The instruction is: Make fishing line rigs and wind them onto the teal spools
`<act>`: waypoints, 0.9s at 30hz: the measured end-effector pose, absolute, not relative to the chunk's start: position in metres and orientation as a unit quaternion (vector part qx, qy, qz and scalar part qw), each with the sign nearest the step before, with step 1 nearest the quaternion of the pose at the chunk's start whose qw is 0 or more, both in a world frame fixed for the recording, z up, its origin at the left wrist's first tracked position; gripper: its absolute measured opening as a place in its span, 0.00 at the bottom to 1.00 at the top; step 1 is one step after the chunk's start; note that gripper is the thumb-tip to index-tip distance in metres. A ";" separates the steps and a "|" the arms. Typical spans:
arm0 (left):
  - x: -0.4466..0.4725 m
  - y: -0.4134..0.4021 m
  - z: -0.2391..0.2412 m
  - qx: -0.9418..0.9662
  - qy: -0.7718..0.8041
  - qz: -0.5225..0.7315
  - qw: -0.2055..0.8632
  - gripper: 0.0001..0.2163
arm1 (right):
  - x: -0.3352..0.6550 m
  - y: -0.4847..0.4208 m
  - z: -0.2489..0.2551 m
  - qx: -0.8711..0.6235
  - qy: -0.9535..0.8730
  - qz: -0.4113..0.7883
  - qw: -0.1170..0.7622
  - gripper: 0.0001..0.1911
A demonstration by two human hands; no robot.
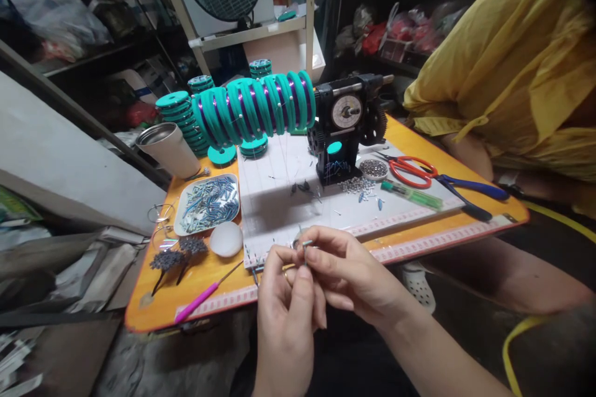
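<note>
My left hand (285,298) and my right hand (344,273) meet at the near edge of a low orange table (419,248), above a white mat (279,205). Both are closed in a pinch on a small teal bead on thin wire (306,247) held between the fingertips. Behind them a black winding machine with a dial (345,130) carries a long row of teal spools (254,108) on its shaft.
A tray of blue-grey beads (208,203), a white oval piece (226,239), a pink-handled hook (200,301) and beaded sprigs (174,260) lie left. A steel cup (168,149) stands behind. Red scissors (410,170), blue pliers (465,189), a green lighter (412,194) lie right. A person in yellow (512,74) sits right.
</note>
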State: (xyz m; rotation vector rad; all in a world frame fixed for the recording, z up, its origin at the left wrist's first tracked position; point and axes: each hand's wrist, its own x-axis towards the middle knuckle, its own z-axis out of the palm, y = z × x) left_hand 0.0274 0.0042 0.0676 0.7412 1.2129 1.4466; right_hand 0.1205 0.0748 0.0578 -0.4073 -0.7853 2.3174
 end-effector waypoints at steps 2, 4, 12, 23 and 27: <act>0.026 0.004 0.068 0.314 0.508 0.606 0.526 0.10 | 0.119 0.075 0.058 -0.151 -0.286 0.891 0.320 0.09; 0.025 0.005 0.068 0.316 0.505 0.603 0.531 0.09 | 0.118 0.075 0.057 -0.144 -0.261 0.902 0.313 0.09; 0.020 0.005 0.070 0.301 0.457 0.608 0.575 0.08 | 0.117 0.073 0.053 -0.119 -0.212 0.921 0.305 0.07; 0.016 0.004 0.083 0.299 0.487 0.541 0.617 0.09 | 0.119 0.076 0.049 -0.144 -0.169 0.920 0.324 0.07; 0.019 0.005 0.081 0.309 0.519 0.548 0.579 0.10 | 0.119 0.076 0.048 -0.147 -0.146 0.920 0.331 0.08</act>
